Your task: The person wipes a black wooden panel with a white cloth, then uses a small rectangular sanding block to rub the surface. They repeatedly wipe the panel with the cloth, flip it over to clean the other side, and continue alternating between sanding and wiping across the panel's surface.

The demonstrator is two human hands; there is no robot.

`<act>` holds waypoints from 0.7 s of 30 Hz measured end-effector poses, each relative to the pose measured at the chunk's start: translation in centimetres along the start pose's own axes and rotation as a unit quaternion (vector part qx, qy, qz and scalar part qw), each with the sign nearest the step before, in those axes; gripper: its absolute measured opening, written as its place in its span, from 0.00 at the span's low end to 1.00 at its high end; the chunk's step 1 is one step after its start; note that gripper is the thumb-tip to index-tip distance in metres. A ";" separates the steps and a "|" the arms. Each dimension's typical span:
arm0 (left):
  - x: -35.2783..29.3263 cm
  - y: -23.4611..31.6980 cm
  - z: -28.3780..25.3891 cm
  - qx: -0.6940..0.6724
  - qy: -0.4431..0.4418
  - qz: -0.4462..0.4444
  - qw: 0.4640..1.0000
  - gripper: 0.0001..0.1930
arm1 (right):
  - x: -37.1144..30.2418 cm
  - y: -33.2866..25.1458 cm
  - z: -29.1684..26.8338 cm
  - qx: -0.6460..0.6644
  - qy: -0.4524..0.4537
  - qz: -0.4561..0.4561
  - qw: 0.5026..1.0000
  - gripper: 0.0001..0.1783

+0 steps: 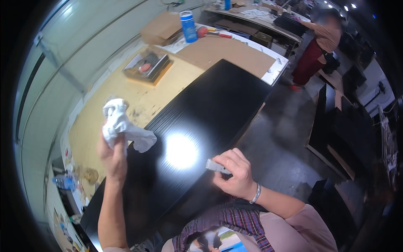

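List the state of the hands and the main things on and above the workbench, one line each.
Left hand: closed on the cloth, raised
White cloth: crumpled, one end hanging loose
Right hand: pinching the block
Pale grey block: gripped
Black panel: lying flat, glossy, reflecting a bright glare
Shallow box: open-topped, with things inside
Blue bottle: upright

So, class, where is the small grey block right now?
In the head view, the grey block is right of centre, pinched in the right hand, near the black panel.
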State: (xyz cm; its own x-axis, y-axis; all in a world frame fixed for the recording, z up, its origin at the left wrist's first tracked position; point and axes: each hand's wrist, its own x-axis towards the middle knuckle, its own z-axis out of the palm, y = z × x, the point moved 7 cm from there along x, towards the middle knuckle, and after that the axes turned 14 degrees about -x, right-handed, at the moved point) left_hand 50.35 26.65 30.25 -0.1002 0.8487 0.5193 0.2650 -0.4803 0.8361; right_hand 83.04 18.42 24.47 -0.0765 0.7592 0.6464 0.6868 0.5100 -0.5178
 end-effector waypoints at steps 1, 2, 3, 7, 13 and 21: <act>-1.9 1.1 -3.2 0.003 0.022 -0.014 1.000 0.20 | -0.8 -1.8 0.5 0.002 -0.001 -0.006 1.000 0.21; -3.8 2.3 -6.4 0.004 0.043 -0.027 0.999 0.20 | -1.7 -3.6 1.1 0.002 0.001 -0.013 1.000 0.21; -5.8 3.5 -9.9 0.036 0.042 -0.021 0.998 0.20 | -2.5 -5.4 1.6 0.002 0.002 -0.020 1.000 0.21; -16.3 8.3 -24.5 0.030 0.087 -0.006 0.996 0.17 | -6.7 -14.3 4.1 0.000 0.020 -0.042 0.999 0.20; -34.9 16.5 -45.4 0.058 0.222 0.014 0.973 0.17 | -14.6 -31.0 7.7 0.026 0.007 -0.082 0.996 0.21; -45.9 15.8 -55.5 -0.033 0.374 0.051 0.926 0.20 | -17.2 -45.3 17.3 0.048 -0.070 -0.260 0.962 0.21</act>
State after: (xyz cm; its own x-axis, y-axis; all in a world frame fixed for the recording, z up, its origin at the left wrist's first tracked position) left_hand 5.93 -32.16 29.42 -0.7201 0.4197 0.5526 0.2535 -0.5821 0.7726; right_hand 40.76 -10.73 27.09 -0.4925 0.4348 0.7539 0.4607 0.8652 -0.1980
